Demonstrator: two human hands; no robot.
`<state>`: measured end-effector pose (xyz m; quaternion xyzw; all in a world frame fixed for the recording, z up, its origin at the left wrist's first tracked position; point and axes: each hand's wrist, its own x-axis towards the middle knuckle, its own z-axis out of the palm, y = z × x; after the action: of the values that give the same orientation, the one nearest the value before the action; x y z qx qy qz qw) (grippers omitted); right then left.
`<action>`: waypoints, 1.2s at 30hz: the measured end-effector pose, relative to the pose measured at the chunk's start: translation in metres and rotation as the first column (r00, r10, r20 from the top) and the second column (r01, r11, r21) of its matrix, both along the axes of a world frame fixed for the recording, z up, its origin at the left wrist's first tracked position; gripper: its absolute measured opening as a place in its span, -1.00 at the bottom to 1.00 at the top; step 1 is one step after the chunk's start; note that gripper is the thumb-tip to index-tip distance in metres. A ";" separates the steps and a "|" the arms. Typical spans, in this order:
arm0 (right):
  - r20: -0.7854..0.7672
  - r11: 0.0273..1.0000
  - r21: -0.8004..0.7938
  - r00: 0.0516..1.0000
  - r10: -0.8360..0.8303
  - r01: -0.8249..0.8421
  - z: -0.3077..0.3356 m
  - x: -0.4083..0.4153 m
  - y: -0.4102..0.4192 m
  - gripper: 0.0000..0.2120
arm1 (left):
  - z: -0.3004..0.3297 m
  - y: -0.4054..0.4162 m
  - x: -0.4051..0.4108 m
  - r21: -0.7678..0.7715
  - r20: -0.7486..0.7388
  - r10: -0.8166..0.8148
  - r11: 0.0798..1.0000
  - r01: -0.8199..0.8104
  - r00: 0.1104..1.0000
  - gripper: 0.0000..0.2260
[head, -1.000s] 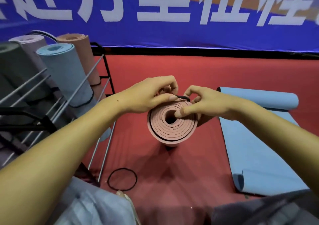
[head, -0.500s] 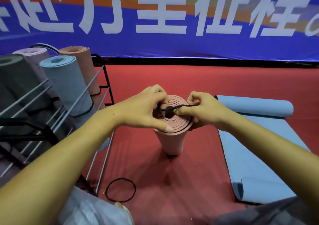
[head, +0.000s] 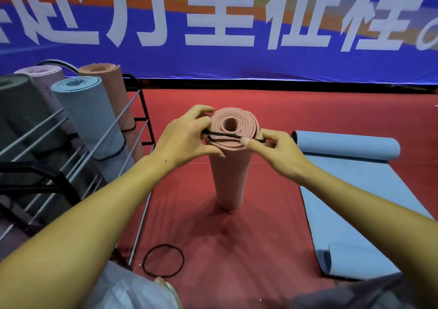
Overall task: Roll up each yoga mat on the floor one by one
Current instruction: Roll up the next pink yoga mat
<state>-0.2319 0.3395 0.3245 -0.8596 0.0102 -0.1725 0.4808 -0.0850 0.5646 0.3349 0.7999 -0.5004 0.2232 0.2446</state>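
A rolled pink yoga mat [head: 228, 180] stands upright on the red floor in the middle of the view. A black elastic band [head: 225, 135] is stretched across the near side of its top end. My left hand [head: 187, 134] grips the band at the roll's left rim. My right hand [head: 276, 146] pinches the band's other end at the right rim, thumb on top. A light blue mat [head: 355, 204] lies on the floor to the right, its far end partly rolled and its near corner curled up.
A metal rack [head: 78, 166] on the left holds several rolled mats, blue [head: 87, 119], pink, lilac and grey. A second black band [head: 163, 260] lies on the floor near my knees. A blue banner [head: 237, 59] closes off the back.
The pink roll now stands more upright and farther from me. Both hands have drawn the band toward the near side of its top, stretching it wider; the view has tilted up a little.
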 end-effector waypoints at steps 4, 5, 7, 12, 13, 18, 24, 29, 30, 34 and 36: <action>0.042 0.996 -0.082 0.998 0.038 -0.035 -0.016 0.013 -0.026 -0.54 | -0.018 -0.011 -0.003 -0.146 -0.051 0.073 0.986 -0.079 0.996 -0.55; 0.048 0.993 -0.114 0.998 0.048 -0.042 -0.018 0.015 -0.031 -0.57 | -0.023 -0.014 -0.006 -0.163 -0.088 0.087 0.981 -0.101 0.992 -0.56; 0.076 0.973 -0.216 0.993 0.093 -0.075 -0.019 0.017 -0.041 -0.63 | -0.029 -0.019 -0.012 -0.158 -0.150 0.140 0.974 -0.163 0.979 -0.55; -0.037 0.814 -0.556 0.984 0.176 -0.167 -0.040 0.024 -0.061 -0.92 | -0.045 -0.015 -0.005 0.099 0.028 0.255 0.961 -0.257 0.966 -0.44; -0.065 0.791 -0.590 0.986 0.153 -0.161 -0.045 0.024 -0.064 -0.85 | -0.048 -0.014 -0.004 0.148 0.035 0.245 0.957 -0.248 0.969 -0.43; 0.015 0.908 -0.403 0.991 0.133 -0.116 -0.035 0.022 -0.058 -0.76 | -0.057 -0.012 0.002 0.215 -0.114 0.209 0.960 -0.181 0.971 -0.38; -0.219 0.995 0.027 0.971 -0.093 0.101 -0.067 0.036 -0.066 -0.75 | -0.084 -0.018 0.019 0.310 -0.446 0.303 0.935 -0.172 0.842 -0.47; -0.354 0.992 0.029 0.929 -0.105 0.123 -0.081 0.057 -0.075 -0.76 | -0.110 -0.029 0.039 0.316 -0.534 0.313 0.936 -0.158 0.785 -0.41; -0.357 0.989 0.035 0.926 -0.120 0.141 -0.086 0.064 -0.075 -0.75 | -0.117 -0.034 0.045 0.306 -0.555 0.309 0.939 -0.156 0.772 -0.35; -0.362 0.974 0.082 0.916 -0.171 0.214 -0.122 0.093 -0.076 -0.68 | -0.156 -0.053 0.075 0.250 -0.648 0.277 0.957 -0.145 0.710 -0.35; -0.369 0.969 0.110 0.914 -0.168 0.223 -0.145 0.108 -0.080 -0.67 | -0.180 -0.061 0.090 0.232 -0.687 0.273 0.961 -0.153 0.673 -0.40</action>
<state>-0.1236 0.2594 0.1790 -0.8327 0.1963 -0.0597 0.5144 0.0053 0.5036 0.1552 0.8928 -0.2853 -0.1163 0.3286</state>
